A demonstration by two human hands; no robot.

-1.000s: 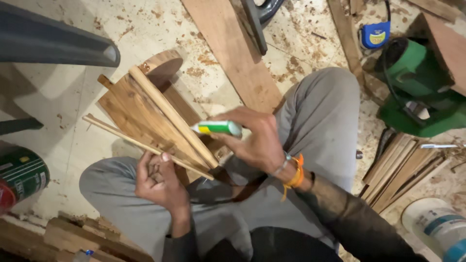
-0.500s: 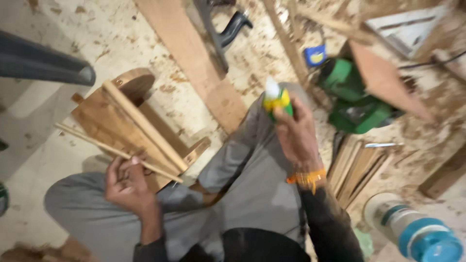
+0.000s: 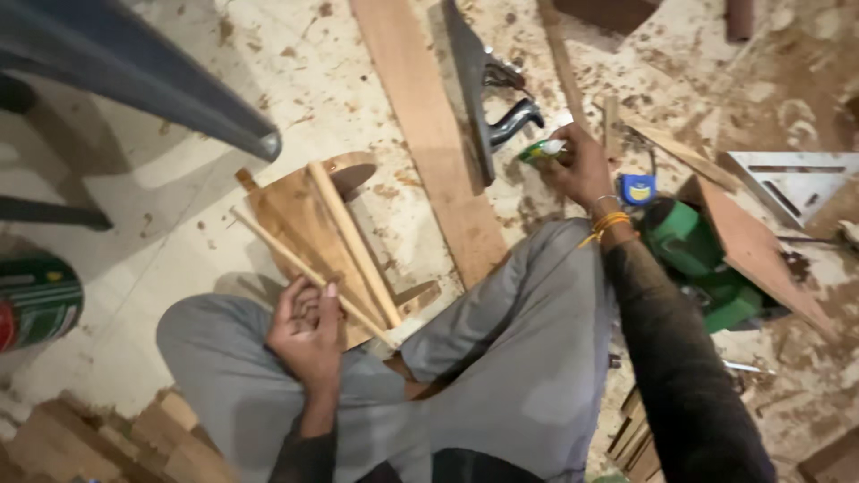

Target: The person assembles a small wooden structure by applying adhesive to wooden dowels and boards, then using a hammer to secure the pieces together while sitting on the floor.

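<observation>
I sit on the floor in grey trousers. My left hand (image 3: 309, 329) holds a wooden piece (image 3: 295, 224) made of a flat board with thin strips (image 3: 351, 240) across it, resting on my left leg. My right hand (image 3: 580, 165) is stretched out over the dusty floor, shut on a small green and white glue bottle (image 3: 542, 150). An orange band circles that wrist. The bottle hangs close to the floor beside a hand plane (image 3: 490, 98).
A long plank (image 3: 429, 134) lies ahead. A green power tool (image 3: 698, 255), a blue and yellow tape measure (image 3: 638, 190) and a metal square (image 3: 792, 183) lie right. A dark pipe (image 3: 134, 76) crosses top left; a green can (image 3: 36, 300) stands left. Wood offcuts (image 3: 116, 438) sit bottom left.
My right hand carried the glue bottle away from the wooden piece, out to the right and down toward the floor. My left hand kept its hold on the piece.
</observation>
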